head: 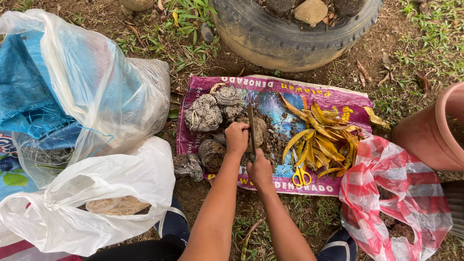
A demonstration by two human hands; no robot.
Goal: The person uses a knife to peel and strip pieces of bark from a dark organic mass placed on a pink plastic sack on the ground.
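Dark-bladed knife (251, 126), upright over brown soil clump (259, 131); clump rests mid purple sack (203, 87), left of yellow leaves (323, 142).

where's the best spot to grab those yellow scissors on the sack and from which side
Take the yellow-handled scissors by the two finger loops, which lie nearest the person at the near edge of the purple printed sack. Come from above on the near side: the blades point away, toward the pile of yellowed leaves, so the loops are probably unobstructed.
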